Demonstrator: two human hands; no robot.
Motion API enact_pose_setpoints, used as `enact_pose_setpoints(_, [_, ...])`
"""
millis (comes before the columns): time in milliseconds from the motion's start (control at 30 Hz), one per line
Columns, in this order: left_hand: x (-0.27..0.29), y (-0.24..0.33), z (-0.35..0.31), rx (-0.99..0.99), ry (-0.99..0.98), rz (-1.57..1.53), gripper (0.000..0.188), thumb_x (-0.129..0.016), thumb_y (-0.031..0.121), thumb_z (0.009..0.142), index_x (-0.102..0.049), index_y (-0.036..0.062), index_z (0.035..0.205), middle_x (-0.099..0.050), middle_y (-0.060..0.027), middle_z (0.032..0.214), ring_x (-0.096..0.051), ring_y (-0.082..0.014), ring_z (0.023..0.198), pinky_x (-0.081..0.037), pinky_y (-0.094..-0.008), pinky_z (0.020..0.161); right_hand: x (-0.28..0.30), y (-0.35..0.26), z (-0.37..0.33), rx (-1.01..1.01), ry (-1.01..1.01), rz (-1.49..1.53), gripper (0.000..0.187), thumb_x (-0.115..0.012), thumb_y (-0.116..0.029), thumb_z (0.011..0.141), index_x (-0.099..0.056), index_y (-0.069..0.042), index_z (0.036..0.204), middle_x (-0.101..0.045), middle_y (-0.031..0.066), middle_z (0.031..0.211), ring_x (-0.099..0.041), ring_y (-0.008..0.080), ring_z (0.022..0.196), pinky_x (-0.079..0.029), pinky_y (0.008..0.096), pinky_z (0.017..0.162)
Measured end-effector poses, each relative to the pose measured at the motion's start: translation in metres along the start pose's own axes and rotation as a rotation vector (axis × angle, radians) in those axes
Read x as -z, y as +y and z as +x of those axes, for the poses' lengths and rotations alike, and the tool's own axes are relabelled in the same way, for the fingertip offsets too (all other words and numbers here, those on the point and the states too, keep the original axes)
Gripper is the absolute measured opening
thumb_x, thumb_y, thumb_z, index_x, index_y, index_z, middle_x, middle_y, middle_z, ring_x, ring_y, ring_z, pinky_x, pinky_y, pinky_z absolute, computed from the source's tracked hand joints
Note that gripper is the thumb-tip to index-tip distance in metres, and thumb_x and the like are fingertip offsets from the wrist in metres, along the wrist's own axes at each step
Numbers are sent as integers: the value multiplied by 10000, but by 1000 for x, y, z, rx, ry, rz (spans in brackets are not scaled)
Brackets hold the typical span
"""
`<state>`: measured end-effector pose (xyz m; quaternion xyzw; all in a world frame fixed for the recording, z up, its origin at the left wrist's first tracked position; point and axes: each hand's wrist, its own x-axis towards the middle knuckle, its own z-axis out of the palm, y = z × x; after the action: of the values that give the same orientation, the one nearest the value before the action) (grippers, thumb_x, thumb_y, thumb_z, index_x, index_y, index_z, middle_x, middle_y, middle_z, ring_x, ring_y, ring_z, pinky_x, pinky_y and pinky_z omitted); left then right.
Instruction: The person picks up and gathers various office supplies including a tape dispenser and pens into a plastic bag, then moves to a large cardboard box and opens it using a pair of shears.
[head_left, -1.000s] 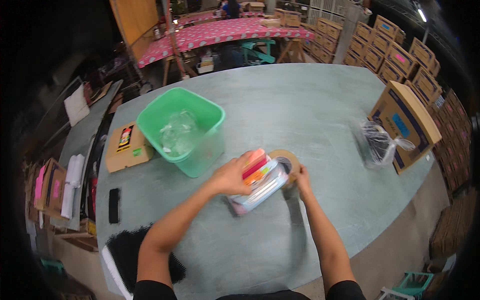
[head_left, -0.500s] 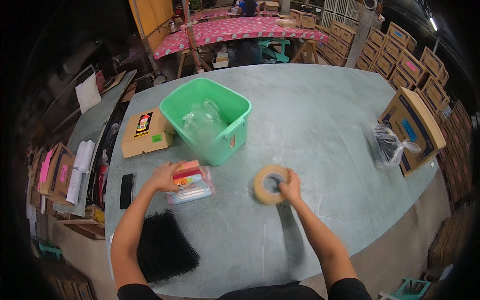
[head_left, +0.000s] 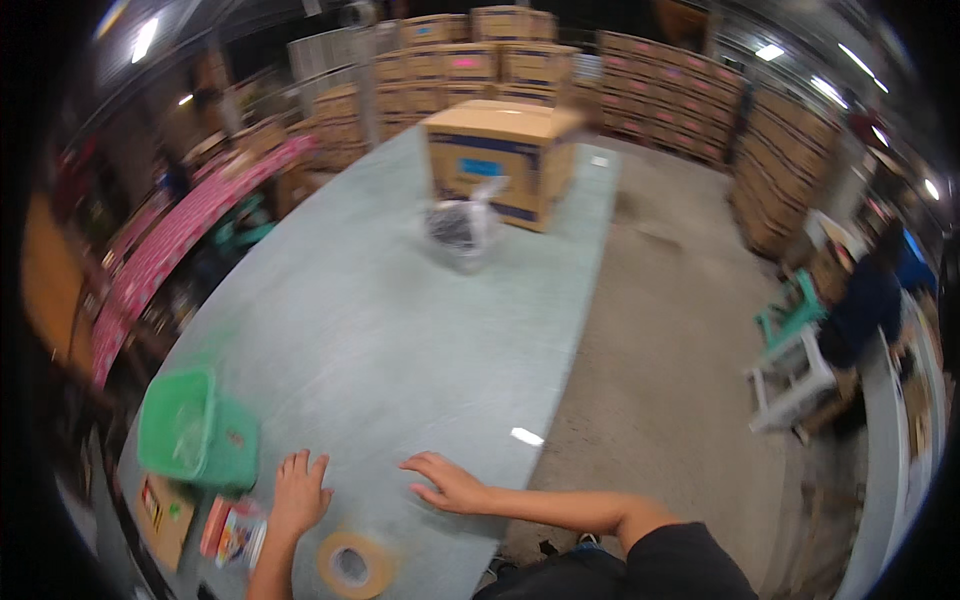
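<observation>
My left hand (head_left: 300,492) is over the table (head_left: 350,340) with its fingers spread and nothing in it. Beside it lie plastic-wrapped packets (head_left: 240,535), one reddish and one with a coloured print. A roll of tan packing tape (head_left: 379,568) rests flat near the table's front edge, just below and between my hands. My right hand (head_left: 448,484) reaches in from the right, empty, fingers apart, over the table. A green plastic bin (head_left: 228,450) with clear plastic inside stands left of my left hand. A brown cardboard box (head_left: 165,515) sits in front of it.
At the table's far end stand a large carton (head_left: 555,180) and a knotted clear bag (head_left: 462,235) with dark contents. Stacked cartons (head_left: 660,95) line the back. On the right are a white stool (head_left: 795,375) and a seated person in dark clothes (head_left: 865,300).
The view has swung to the right. My right hand has let go of the tape roll, which now lies on the table. My left hand has come off the packets.
</observation>
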<state>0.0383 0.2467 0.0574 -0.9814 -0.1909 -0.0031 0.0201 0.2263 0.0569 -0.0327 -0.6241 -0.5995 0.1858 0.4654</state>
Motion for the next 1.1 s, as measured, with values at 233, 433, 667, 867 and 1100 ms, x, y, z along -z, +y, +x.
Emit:
enact_pose_setpoints(233, [-48,266,99,-605,-248,-502,494,-634,224,756,-482,60,1196,-479,-204,1170,-441,-349,1098,-353,-429,928,130,86,-304,-530,200,-219,270,-522,-245,861,-564,-16,998,-580,158,939,-556,296,868,-441,383,761])
enact_pose_setpoints(433, [-258,454,122,-866,-1131,-329,496,-582,340,814,-485,59,1211,-580,-167,1079,-549,-306,1005,-424,-371,871,111,134,-562,-1421,-256,758,324,-571,-428,823,-584,-112,892,-466,-36,623,-436,96,503,-377,261,456])
enact_pose_setpoints(667, [-242,516,196,-279,-1448,-590,314,-606,258,808,-564,46,1036,-605,-96,921,-569,-226,843,-454,-345,741,149,137,-624,-1318,5,1196,328,-605,-489,780,-542,-168,758,-457,-54,619,-430,103,528,-329,267,437])
enact_pose_setpoints(867, [-174,541,293,141,-1699,-1070,182,-622,197,810,-614,35,894,-617,-40,777,-579,-164,692,-481,-331,615,163,278,-623,-1326,80,252,348,-585,-401,794,-576,-69,898,-568,40,778,-523,202,748,-433,359,521])
enact_pose_setpoints(1100, [-320,537,493,-337,-1641,-662,269,-578,197,823,-587,71,1060,-636,-88,962,-599,-219,874,-479,-338,651,376,334,-527,-1360,532,852,128,-565,-250,825,-591,-165,916,-516,-66,808,-437,73,727,-381,251,629])
